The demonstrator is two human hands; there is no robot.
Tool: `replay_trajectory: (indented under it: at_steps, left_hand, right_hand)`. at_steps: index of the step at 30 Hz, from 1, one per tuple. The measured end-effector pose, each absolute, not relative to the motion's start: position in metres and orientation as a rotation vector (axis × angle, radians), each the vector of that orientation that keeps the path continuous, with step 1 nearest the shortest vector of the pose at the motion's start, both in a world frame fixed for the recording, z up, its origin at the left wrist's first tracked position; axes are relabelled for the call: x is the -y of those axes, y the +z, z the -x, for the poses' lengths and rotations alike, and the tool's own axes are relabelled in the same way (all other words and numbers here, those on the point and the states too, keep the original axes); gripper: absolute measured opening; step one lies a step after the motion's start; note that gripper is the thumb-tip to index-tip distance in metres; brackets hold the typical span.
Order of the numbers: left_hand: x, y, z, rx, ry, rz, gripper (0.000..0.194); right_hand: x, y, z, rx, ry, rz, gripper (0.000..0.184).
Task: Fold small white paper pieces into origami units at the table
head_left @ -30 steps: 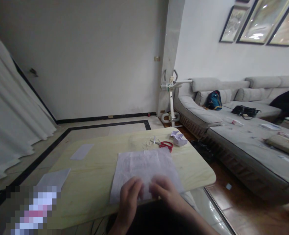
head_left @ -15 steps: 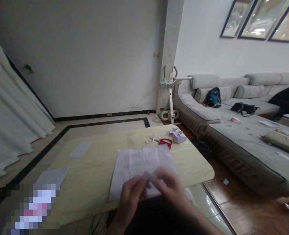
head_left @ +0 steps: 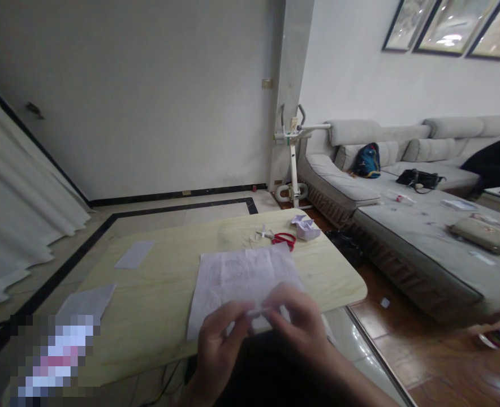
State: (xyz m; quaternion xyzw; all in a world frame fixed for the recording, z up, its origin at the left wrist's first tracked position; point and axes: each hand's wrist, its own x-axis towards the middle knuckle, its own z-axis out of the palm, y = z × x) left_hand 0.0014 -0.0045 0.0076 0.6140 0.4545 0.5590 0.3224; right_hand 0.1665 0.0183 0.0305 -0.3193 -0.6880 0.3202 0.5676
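Observation:
Near the table's front edge, my left hand and my right hand face each other, fingers pinched. Between the fingertips is a small piece of folded white paper, partly hidden and slightly blurred. Beneath them lies a large creased sheet of paper with faint marks. Beyond its far edge rest red-handled scissors beside thin paper scraps. Folded paper shapes stand at the table's far right.
The pale wooden table has a rounded right corner. On its left lie a white sheet and more paper. A grey sofa with bags stands at right, where a person sits. White exercise equipment is behind.
The small folded paper has turned from slanted to nearly level between my fingertips. My left hand has shifted slightly left. The whole view has moved a little.

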Motion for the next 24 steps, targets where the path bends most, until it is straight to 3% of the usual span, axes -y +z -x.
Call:
replay_trajectory:
  at_steps: [24]
  left_hand:
    - [0.007,0.0129,-0.0028,-1.221,1.42,-1.636,0.015]
  right_hand:
    - [-0.0184,0.0289,-0.1684,1.576,0.782,0.726,0.011]
